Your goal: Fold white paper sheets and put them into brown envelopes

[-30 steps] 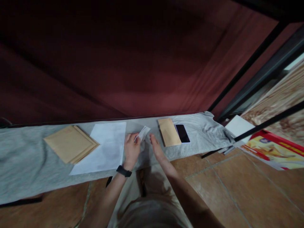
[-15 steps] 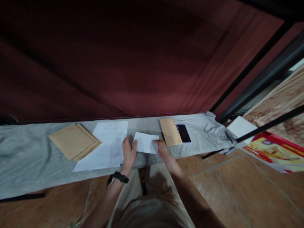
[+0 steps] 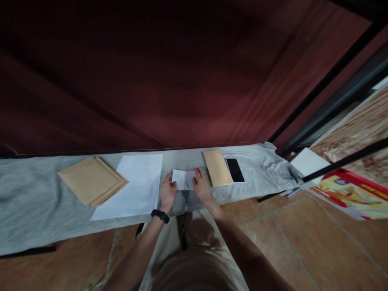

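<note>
A dark red curtain [image 3: 169, 89] rises behind the grey-covered table [image 3: 27, 206]. On it lie large white sheets [image 3: 139, 186], with brown envelopes [image 3: 87, 182] overlapping their left side. Further right is a narrower brown envelope [image 3: 218, 169]. The left hand [image 3: 168, 194] and right hand [image 3: 201, 186] are apart, one at either end of a small white paper [image 3: 183, 180] between the sheets and that envelope; whether they pinch it, I cannot tell. A dark phone [image 3: 235, 170] lies just beside the envelope's right edge, and a black wristband [image 3: 160, 216] circles the left wrist

Grey cloth-covered bench [image 3: 27, 202], white sheets [image 3: 138, 190], brown envs. [image 3: 91, 180] partly o/top, flat brown pkt. [image 3: 218, 168] w/ dark phone [image 3: 235, 170] beside
</note>
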`<action>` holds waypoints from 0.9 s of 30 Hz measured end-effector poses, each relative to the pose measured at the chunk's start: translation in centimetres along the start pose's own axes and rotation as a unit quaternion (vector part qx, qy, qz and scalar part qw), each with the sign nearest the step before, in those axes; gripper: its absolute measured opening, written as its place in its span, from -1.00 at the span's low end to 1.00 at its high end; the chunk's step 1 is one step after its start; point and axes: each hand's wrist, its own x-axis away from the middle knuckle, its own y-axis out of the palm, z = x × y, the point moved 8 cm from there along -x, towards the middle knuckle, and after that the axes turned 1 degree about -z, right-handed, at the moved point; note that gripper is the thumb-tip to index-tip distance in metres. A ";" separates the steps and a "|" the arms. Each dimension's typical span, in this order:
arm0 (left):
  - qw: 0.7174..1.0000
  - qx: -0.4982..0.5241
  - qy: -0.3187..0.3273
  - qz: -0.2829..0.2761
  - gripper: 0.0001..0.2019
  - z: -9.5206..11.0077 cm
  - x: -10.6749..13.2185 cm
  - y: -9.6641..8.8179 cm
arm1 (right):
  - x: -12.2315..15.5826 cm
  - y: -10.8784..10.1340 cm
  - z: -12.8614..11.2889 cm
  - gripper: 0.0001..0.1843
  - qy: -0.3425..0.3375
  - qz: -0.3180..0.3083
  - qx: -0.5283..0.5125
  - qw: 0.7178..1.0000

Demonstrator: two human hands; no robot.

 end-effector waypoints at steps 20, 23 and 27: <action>0.911 -0.324 0.218 -0.134 -0.41 3.4 3.4 6.8 | 3.9 2.7 -1.4 -0.42 -0.089 -0.125 0.269 0.951; 0.915 -0.324 0.214 -0.110 -0.38 2.8 3.4 5.9 | 3.9 2.3 -1.3 -0.44 -0.081 -0.083 0.255 0.960; 0.924 -0.307 0.214 -0.079 -0.37 1.9 3.4 4.5 | 3.9 1.8 -0.7 -0.42 -0.060 -0.039 0.244 0.967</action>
